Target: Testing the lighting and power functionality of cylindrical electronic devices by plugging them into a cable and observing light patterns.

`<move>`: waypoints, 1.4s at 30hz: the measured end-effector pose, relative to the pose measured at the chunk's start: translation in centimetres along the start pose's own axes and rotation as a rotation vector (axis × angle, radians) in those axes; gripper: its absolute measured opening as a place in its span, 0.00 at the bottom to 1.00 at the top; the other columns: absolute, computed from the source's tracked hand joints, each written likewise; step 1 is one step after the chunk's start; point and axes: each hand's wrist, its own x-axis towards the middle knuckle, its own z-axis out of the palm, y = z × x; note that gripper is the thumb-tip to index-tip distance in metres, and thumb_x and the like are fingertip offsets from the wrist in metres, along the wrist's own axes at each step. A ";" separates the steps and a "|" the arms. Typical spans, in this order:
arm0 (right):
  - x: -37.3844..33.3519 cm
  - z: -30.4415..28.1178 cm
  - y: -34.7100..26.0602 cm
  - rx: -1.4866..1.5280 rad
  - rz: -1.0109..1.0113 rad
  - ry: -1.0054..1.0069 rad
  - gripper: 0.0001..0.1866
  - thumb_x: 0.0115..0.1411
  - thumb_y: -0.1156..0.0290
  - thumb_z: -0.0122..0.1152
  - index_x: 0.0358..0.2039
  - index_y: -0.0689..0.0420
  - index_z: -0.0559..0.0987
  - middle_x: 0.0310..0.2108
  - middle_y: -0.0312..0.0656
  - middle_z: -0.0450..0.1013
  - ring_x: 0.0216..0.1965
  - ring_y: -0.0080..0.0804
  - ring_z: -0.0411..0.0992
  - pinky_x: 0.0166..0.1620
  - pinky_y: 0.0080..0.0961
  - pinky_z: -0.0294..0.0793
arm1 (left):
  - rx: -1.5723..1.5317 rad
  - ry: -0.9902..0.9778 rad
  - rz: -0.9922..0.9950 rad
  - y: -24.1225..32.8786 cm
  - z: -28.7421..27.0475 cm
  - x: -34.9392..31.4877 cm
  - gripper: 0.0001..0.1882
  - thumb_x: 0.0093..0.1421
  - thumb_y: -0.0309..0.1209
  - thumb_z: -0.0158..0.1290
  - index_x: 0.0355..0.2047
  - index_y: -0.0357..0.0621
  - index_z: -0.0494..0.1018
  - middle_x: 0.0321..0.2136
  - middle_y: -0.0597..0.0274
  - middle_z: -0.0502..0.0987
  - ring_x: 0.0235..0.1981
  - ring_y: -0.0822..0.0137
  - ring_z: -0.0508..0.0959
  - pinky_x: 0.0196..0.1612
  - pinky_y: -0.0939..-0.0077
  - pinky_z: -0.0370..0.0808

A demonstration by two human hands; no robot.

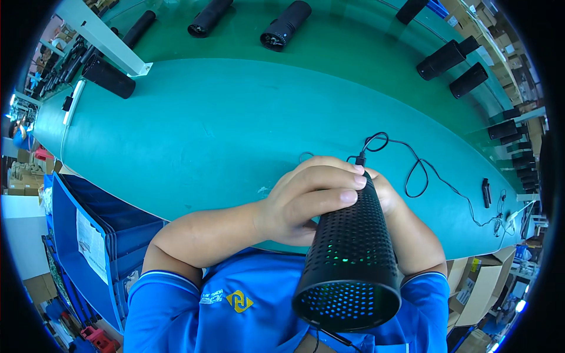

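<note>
Hands: both hold one black perforated cylinder [353,253] above the near edge of the green table [206,135].
Left hand: the left hand [306,200] comes in from 8 o'clock and wraps the cylinder's far end, fingers [335,179] curled over its top side, closed in a grip.
Right hand: the right hand [382,194] sits behind the cylinder at about 2 o'clock from its middle; only a thumb side and wrist show, pressed against the tube, so its grip is mostly hidden.
Cylinder: it tilts toward the camera, open end nearest at 6 o'clock, narrow end under the hands at 12 o'clock; green light glows through the holes.
Cable: one thin black cable [424,176] runs from the cylinder's far end, loops on the table and trails off toward 3 o'clock.
Count, held: one cylinder.
Count, on the table: at least eight other black cylinders lie along the far side, among them one at 10 o'clock [109,76], two at 12 o'clock [285,23], two at 2 o'clock [447,59].
Small black stick [486,192]: one, lying at 3 o'clock beside the cable.
Blue crates [88,235]: a stack at 8 o'clock, below the table edge.
</note>
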 end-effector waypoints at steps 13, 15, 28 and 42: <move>1.0 2.7 -1.3 0.008 -0.078 -0.068 0.17 0.52 0.86 0.56 0.44 0.62 0.71 0.30 0.43 0.74 0.30 0.25 0.74 0.33 0.17 0.75 | 0.115 -0.137 -0.162 1.3 -1.4 0.6 0.21 0.56 0.27 0.54 0.49 0.44 0.63 0.46 0.47 0.70 0.45 0.51 0.74 0.45 0.61 0.73; 1.1 3.4 -1.4 0.045 -0.105 -0.068 0.19 0.52 0.87 0.56 0.45 0.61 0.70 0.30 0.42 0.74 0.30 0.24 0.74 0.33 0.17 0.75 | 0.122 -0.122 -0.148 1.2 -1.6 0.8 0.21 0.56 0.27 0.55 0.49 0.44 0.63 0.46 0.47 0.70 0.45 0.52 0.74 0.46 0.61 0.73; 2.4 3.1 -0.1 0.210 -0.210 -0.160 0.21 0.51 0.84 0.56 0.47 0.56 0.68 0.33 0.41 0.72 0.30 0.23 0.73 0.32 0.16 0.74 | 0.137 -0.114 -0.143 1.4 -1.8 0.9 0.23 0.52 0.27 0.58 0.48 0.42 0.64 0.46 0.47 0.71 0.45 0.53 0.74 0.46 0.61 0.72; 2.1 5.7 -1.1 0.181 -0.146 0.026 0.29 0.53 0.81 0.54 0.57 0.55 0.62 0.43 0.45 0.69 0.33 0.25 0.72 0.33 0.17 0.73 | 0.137 -0.144 -0.165 1.1 -1.8 0.5 0.26 0.49 0.23 0.60 0.48 0.43 0.65 0.46 0.50 0.71 0.47 0.54 0.73 0.47 0.61 0.72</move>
